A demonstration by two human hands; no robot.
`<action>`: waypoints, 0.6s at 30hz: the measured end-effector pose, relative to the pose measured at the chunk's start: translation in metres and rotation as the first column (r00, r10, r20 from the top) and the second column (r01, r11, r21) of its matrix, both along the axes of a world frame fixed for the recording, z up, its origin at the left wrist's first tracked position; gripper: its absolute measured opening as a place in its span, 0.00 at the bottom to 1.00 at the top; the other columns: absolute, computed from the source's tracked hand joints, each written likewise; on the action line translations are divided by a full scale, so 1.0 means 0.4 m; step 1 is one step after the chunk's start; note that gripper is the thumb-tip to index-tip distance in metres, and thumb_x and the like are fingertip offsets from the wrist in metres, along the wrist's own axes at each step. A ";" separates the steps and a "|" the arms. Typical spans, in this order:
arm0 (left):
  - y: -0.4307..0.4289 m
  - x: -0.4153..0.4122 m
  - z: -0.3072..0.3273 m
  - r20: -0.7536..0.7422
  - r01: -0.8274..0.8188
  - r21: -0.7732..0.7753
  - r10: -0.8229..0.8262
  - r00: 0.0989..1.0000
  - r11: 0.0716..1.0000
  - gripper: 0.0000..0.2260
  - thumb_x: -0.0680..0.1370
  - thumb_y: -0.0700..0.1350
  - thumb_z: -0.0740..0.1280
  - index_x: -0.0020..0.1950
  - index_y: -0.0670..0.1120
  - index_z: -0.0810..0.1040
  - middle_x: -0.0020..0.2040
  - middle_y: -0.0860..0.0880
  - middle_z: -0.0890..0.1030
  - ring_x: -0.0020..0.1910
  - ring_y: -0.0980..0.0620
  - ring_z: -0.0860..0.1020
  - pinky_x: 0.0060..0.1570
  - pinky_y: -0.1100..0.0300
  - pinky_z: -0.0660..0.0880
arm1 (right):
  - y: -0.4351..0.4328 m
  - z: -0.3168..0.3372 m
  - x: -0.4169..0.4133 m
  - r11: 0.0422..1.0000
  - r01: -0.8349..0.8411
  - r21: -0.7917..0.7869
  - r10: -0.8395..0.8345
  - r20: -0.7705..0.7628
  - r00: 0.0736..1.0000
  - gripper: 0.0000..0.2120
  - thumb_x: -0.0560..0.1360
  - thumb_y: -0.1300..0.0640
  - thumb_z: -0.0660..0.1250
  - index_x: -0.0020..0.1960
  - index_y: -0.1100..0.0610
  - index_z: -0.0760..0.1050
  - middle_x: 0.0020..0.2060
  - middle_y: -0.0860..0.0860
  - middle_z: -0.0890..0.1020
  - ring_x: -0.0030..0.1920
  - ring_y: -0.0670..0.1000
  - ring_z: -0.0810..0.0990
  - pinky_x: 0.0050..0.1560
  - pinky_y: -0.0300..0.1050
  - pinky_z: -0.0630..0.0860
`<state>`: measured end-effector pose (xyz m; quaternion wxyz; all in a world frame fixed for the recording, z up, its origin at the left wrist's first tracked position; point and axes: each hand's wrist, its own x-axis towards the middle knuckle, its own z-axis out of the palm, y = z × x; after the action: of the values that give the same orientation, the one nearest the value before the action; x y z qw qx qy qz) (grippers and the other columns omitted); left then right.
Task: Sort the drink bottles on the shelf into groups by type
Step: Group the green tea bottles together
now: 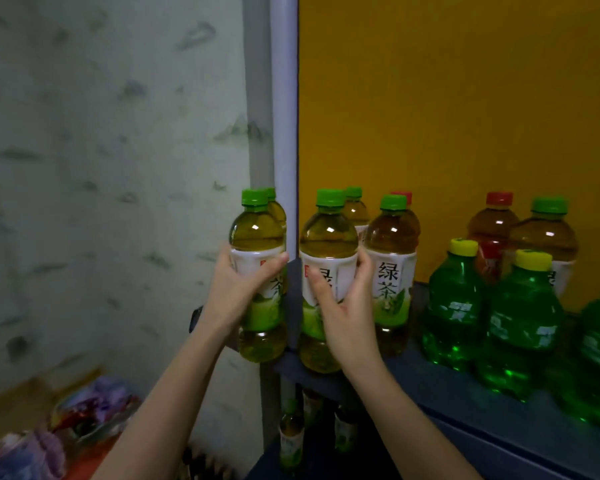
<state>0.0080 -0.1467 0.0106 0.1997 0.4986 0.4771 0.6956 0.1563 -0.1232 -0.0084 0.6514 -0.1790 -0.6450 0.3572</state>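
My left hand (238, 284) grips a green-capped green tea bottle (257, 233) at the shelf's left end, just past the corner. My right hand (343, 306) grips a second green tea bottle (328, 237) standing on the dark blue shelf (465, 393). A third green tea bottle (392, 271) stands touching it on the right. More green-capped bottles (354, 206) stand behind. Red-capped brown tea bottles (494, 220) and another green-capped tea bottle (548, 230) stand at the back right. Bright green soda bottles with yellow caps (522, 323) stand at the front right.
A grey post (283, 98) rises at the shelf's left corner, with a yellow back panel (447, 98) behind the bottles. A patterned wall (101, 168) is on the left. Lower shelves hold more tea bottles (291, 434). Colourful packets (84, 417) lie at the lower left.
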 end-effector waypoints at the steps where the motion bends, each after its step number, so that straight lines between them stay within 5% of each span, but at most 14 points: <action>1: 0.024 -0.013 -0.003 -0.011 0.024 -0.001 -0.024 1.000 1.000 0.38 0.57 0.58 0.78 0.62 0.42 0.74 0.55 0.44 0.81 0.53 0.47 0.81 0.53 0.47 0.78 | 0.015 -0.005 -0.014 0.999 0.033 -0.006 -0.033 0.005 0.999 0.29 0.71 0.49 0.66 0.68 0.51 0.60 0.59 0.39 0.73 0.59 0.35 0.73 0.55 0.28 0.70; 8: 0.169 -0.071 -0.017 -0.020 0.172 0.011 -0.171 0.985 0.985 0.29 0.62 0.50 0.76 0.60 0.46 0.73 0.52 0.51 0.82 0.50 0.54 0.81 0.43 0.65 0.78 | 0.088 -0.016 -0.081 0.970 0.232 -0.071 -0.228 0.053 0.972 0.24 0.71 0.50 0.67 0.61 0.39 0.58 0.56 0.37 0.74 0.55 0.33 0.74 0.51 0.26 0.71; 13: 0.235 -0.094 -0.027 -0.067 0.241 0.023 -0.239 0.969 0.970 0.27 0.64 0.55 0.76 0.60 0.51 0.74 0.52 0.55 0.82 0.51 0.58 0.81 0.49 0.60 0.77 | 0.140 -0.025 -0.109 0.938 0.337 -0.077 -0.324 0.146 0.935 0.32 0.73 0.53 0.68 0.70 0.48 0.54 0.63 0.47 0.73 0.61 0.40 0.74 0.60 0.38 0.73; 18: 0.249 -0.086 -0.039 -0.159 0.222 0.056 -0.211 0.964 0.973 0.23 0.65 0.57 0.69 0.59 0.56 0.72 0.52 0.61 0.79 0.51 0.67 0.77 0.50 0.68 0.75 | 0.163 -0.027 -0.137 0.905 0.414 -0.101 -0.388 0.208 0.898 0.37 0.71 0.46 0.68 0.73 0.49 0.50 0.65 0.47 0.71 0.64 0.44 0.72 0.64 0.49 0.72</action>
<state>-0.0264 -0.0473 -0.0049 0.2189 0.6065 0.4076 0.6466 0.1017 -0.0580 -0.0191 0.6347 -0.3862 -0.6239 0.2424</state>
